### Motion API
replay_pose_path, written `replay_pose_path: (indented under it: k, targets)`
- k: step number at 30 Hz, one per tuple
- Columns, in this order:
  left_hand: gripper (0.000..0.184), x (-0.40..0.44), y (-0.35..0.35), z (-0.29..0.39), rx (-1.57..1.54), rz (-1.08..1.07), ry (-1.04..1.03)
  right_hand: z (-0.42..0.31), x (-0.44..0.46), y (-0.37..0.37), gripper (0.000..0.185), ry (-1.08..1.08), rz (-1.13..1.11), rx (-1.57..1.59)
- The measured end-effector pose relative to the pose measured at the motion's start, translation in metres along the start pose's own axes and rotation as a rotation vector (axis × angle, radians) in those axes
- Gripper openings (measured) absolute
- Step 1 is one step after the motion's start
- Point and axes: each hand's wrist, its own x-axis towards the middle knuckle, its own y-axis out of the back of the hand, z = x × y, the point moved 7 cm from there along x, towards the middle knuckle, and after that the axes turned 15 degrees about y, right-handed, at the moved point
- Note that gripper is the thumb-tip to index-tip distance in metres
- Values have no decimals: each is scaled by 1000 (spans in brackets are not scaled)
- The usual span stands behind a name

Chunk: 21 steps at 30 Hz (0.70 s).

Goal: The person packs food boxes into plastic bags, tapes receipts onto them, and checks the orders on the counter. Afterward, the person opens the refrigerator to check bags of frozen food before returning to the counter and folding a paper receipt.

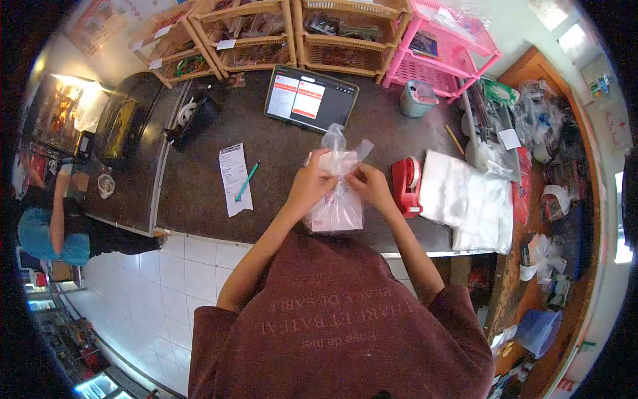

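Note:
A clear plastic bag (346, 199) with a pale box-like package inside stands at the table's front edge, its two handle ends sticking up. My left hand (311, 183) is closed on the bag's gathered top from the left. From the right, my right hand (371, 186) pinches the same gathered plastic, fingertips close to the left ones. Just right of my right hand stands a red tape dispenser (407, 187). Left of the bag lie a printed receipt (232, 174) and a green pen (248, 181) across it. A tablet (311, 98) with a lit screen is behind the bag.
A stack of plastic bags (458, 196) lies at the right front. Tan shelf racks (296, 40), a pink rack (442, 50) and a lidded container (419, 98) line the back. A black holder (193, 120) stands left. Another person (56, 229) works at far left.

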Motion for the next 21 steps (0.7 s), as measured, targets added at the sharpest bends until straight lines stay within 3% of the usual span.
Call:
replay_pose_path:
  k: [3, 11, 15, 18, 21]
  targets:
    - [53, 0, -3, 3, 13, -80, -4, 5, -2, 0, 20, -37, 31, 50]
    - [52, 12, 3, -7, -8, -36, 61, -18, -12, 0, 13, 13, 195, 60]
    - [52, 21, 7, -6, 206, 170, -92, -37, -23, -7, 9, 235, 241, -123]
    - [51, 26, 4, -12, 194, 171, -71, -53, -25, -12, 11, 329, 209, -277]
    - [45, 24, 5, -24, 37, 77, 103, -61, -26, -17, 19, 392, 157, -259]
